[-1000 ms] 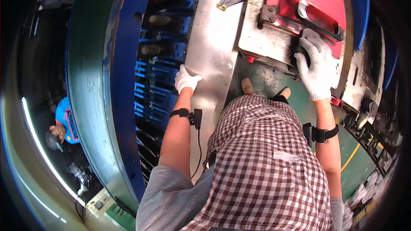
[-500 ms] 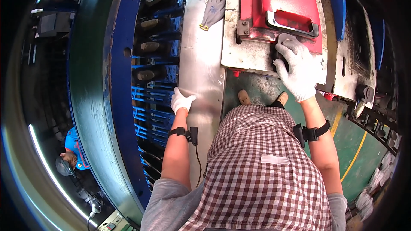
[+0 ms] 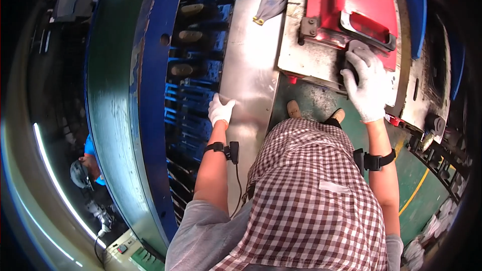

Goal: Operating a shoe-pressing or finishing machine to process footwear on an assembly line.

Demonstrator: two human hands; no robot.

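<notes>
My left hand (image 3: pixel 221 110), in a white knit glove, rests at the left edge of a bare metal ledge (image 3: pixel 246 75). Its thumb is spread to the right and its fingers lie at the edge, holding nothing I can see. My right hand (image 3: pixel 370 84), gloved alike, curves over a dark, shoe-like piece with a rounded grey top (image 3: pixel 357 46). Palm and fingers cover most of this piece. It stands on a worn pale plate (image 3: pixel 316 64), just below a black-and-chrome handle (image 3: pixel 369 31) on a red machine cover (image 3: pixel 331 0).
A blue-framed rack (image 3: pixel 193 88) with several dark, pale-topped pieces lies left of the ledge. A grey glove (image 3: pixel 271 2) lies farther up the ledge. Another machine plate (image 3: pixel 424 78) stands at right. Beyond the green beam (image 3: pixel 108 100), a person in a cap (image 3: pixel 83 170) is partly visible.
The whole view has shifted, so ledge, rack and red cover appear farther right. Both hands stay at about the same places on the ledge and the dark piece. The person at left is more hidden.
</notes>
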